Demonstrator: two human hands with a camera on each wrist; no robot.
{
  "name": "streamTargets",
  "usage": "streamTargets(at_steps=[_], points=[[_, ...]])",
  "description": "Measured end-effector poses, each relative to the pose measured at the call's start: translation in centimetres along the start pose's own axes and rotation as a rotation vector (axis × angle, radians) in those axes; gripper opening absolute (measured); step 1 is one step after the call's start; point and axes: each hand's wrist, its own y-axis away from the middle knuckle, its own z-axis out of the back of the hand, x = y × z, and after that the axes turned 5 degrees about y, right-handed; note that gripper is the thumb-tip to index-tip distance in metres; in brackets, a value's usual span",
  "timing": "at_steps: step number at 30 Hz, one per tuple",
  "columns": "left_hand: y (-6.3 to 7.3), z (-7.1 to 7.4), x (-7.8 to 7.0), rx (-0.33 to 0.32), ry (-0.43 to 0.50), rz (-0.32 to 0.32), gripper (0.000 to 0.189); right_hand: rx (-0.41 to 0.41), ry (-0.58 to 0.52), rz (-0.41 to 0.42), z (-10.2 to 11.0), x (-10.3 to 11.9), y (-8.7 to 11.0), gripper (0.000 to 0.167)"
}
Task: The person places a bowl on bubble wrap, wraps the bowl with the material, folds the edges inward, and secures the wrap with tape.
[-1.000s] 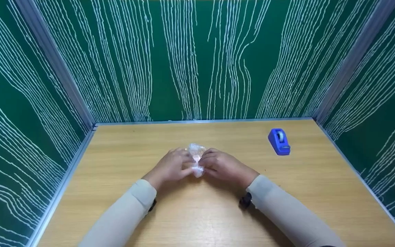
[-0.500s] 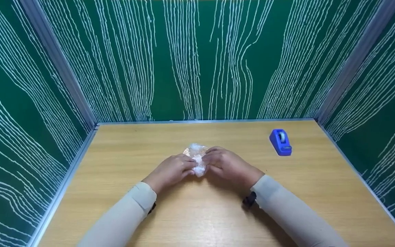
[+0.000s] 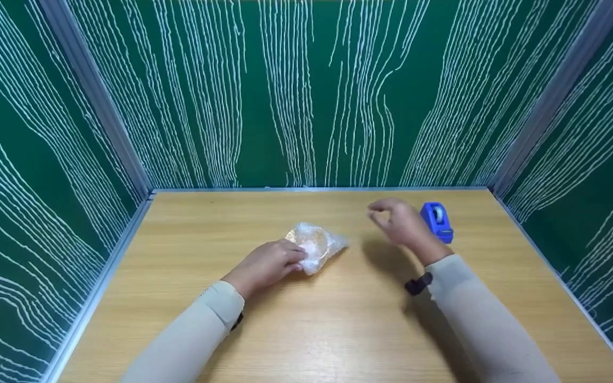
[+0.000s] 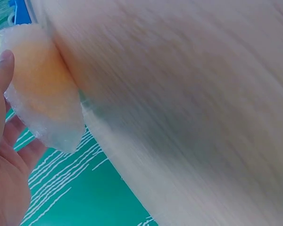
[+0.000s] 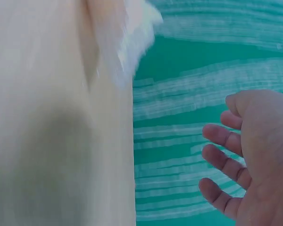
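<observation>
A bundle of clear bubble wrap [image 3: 318, 243] lies on the wooden table, with something orange showing through it in the left wrist view. One end of the wrap flares out to the right. My left hand [image 3: 270, 261] holds the bundle by its left side, thumb on the near face and fingers on the far one. Away from the bundle, my right hand [image 3: 403, 226] is raised above the table with loosely curled fingers and nothing in them. It is just left of a blue tape dispenser [image 3: 436, 223], apart from the bundle.
The table [image 3: 285, 330] has a metal edging strip along its back and sides. Green walls [image 3: 253, 106] with wavy white lines stand on three sides, joined by grey corner posts [image 3: 99, 101].
My right hand has let go of the bubble wrap and moved right and up toward the tape dispenser. The freed end of the wrap now sticks out. My left hand stays on the bundle.
</observation>
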Motion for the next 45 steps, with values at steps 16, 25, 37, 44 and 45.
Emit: streamTargets(at_steps=[16, 25, 37, 44, 45], points=[[-0.5, 0.0, -0.5, 0.014, 0.035, 0.023, 0.036, 0.066, -0.053, -0.481, 5.7, -10.7, 2.5, 0.069], [-0.7, -0.3, -0.3, 0.007, 0.011, 0.001, 0.034, 0.108, -0.166, -0.688, 5.7, -13.4, 4.5, 0.072], [-0.4, 0.1, 0.0, 0.042, 0.045, 0.080, 0.036, 0.129, -0.223, -0.763, 5.1, -13.0, 5.0, 0.074], [-0.2, 0.1, 0.1, 0.054, 0.064, 0.117, 0.037, 0.129, -0.317, -0.793, 5.3, -12.4, 4.8, 0.077], [-0.1, 0.0, 0.1, 0.054, 0.064, 0.117, 0.037, 0.129, -0.331, -0.790, 5.3, -12.4, 4.8, 0.078]])
